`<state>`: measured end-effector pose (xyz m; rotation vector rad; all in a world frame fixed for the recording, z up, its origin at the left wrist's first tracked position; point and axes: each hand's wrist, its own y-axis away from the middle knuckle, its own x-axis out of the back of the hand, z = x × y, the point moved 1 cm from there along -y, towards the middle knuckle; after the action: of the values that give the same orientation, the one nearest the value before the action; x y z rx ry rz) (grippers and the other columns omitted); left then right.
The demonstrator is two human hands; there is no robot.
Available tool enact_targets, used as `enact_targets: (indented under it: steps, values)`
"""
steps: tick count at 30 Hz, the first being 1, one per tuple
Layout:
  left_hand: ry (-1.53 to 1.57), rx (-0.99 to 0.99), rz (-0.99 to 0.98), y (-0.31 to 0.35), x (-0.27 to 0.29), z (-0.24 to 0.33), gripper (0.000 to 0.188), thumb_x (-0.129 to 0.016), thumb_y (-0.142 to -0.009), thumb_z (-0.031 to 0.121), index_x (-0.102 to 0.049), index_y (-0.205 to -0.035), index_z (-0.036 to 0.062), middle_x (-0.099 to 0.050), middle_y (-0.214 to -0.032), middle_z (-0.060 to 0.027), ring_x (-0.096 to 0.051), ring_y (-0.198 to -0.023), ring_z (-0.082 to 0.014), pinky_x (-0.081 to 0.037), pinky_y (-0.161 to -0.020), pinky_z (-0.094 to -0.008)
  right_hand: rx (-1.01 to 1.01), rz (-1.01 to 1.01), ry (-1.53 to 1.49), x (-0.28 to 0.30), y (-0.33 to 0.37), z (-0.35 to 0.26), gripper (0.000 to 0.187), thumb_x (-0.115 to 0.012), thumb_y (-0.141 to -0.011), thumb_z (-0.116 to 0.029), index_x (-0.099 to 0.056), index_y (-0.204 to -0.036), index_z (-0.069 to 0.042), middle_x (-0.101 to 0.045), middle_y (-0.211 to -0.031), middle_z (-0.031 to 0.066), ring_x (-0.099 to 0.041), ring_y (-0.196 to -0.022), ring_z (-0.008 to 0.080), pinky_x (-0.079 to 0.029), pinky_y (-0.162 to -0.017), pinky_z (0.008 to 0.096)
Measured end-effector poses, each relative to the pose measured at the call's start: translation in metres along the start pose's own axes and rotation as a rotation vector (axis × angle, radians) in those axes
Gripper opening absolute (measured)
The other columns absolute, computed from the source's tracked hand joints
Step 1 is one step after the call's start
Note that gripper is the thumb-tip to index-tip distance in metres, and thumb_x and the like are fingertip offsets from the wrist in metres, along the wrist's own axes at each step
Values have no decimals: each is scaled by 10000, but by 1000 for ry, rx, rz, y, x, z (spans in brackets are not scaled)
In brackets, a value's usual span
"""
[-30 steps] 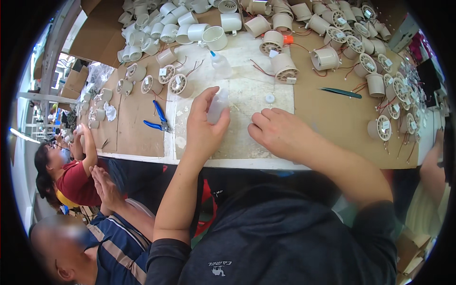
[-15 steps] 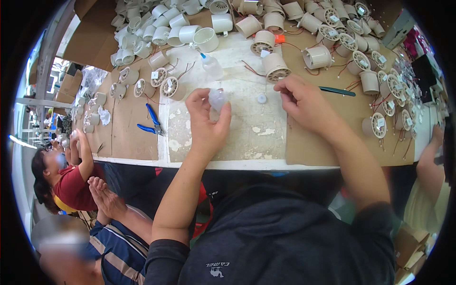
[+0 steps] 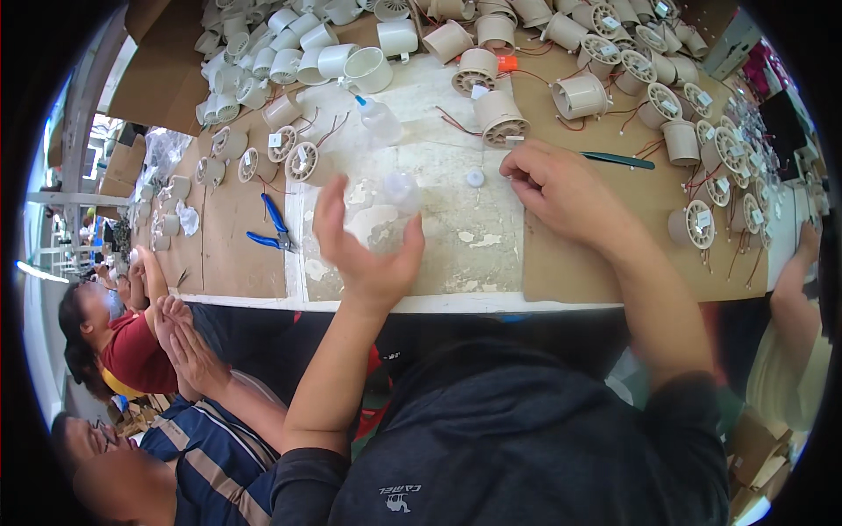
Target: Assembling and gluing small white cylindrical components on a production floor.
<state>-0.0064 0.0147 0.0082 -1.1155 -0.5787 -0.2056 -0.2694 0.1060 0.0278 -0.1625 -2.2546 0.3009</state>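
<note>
My left hand [image 3: 373,250] is open, its fingers and thumb spread apart over the worn pale board. Just beyond its fingers a small rounded translucent bottle [image 3: 402,193] sits on the board, apart from the thumb. My right hand [image 3: 553,188] rests at the edge of the brown cardboard with its fingers curled in; what they hold, if anything, is hidden. Close to its fingertips lies a small white cap [image 3: 474,179]. A cream cylindrical motor housing [image 3: 501,118] with red wires lies just past that hand. Farther back stands a translucent squeeze bottle [image 3: 379,121] with a blue tip.
Blue-handled cutters [image 3: 273,226] lie on the left and dark tweezers [image 3: 617,160] on the right. White cups [image 3: 367,70] are heaped at the back left, cream housings [image 3: 579,95] at the back right. Co-workers sit along the left; another person's arm [image 3: 794,289] shows at the right.
My left hand has let go of the small rounded bottle and its fingers have spread. The bottle has come down onto the board. My right hand has hardly moved.
</note>
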Motion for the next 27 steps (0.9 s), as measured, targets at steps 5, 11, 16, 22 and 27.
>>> enact_targets:
  steps: [5, 11, 16, 22, 27]
  values:
    - [371, 75, -304, -6, -15, 50, 543, -808, -828, 42, -579, -1317, -15, -644, -1217, -193, -661, -1091, -368, -536, -948, -428, 9, -48, 33, 2, 1, 2, 116, -686, -898, -62, -651, -1003, -25, -669, -951, 153, -655, -898, 374, -524, -778, 451]
    - [40, 227, -354, -25, -48, 47, 401, -766, -896, 97, -655, -1274, 25, -666, -1134, -163, -669, -926, -316, -547, -788, -382, 1, -68, 153, 1, 4, -6, 129, -683, -897, -69, -660, -1018, -30, -658, -989, 150, -658, -924, 377, -528, -793, 476]
    - [-45, 264, -437, -28, -57, 39, 362, -800, -861, 141, -705, -1198, 46, -682, -1055, -116, -675, -933, -303, -545, -770, -395, 8, -91, 273, -1, 7, -10, 196, -679, -888, -48, -675, -1084, -39, -653, -1050, 155, -657, -915, 375, -534, -800, 472]
    - [109, 239, -305, -21, -61, 30, 340, -816, -826, 93, -707, -1147, 70, -690, -975, -96, -688, -857, -289, -551, -742, -399, -10, 150, -171, 0, 0, -8, 218, -688, -905, -29, -682, -1123, -18, -658, -973, 126, -676, -847, 283, -552, -770, 378]
    - [272, 328, -296, -23, -59, 34, 331, -793, -826, 20, -696, -1141, 54, -704, -1032, -119, -694, -805, -263, -565, -724, -386, -255, 75, -730, -7, 2, -6, 143, -677, -1014, -64, -671, -1152, -31, -653, -990, -19, -591, -874, 58, -501, -780, 238]
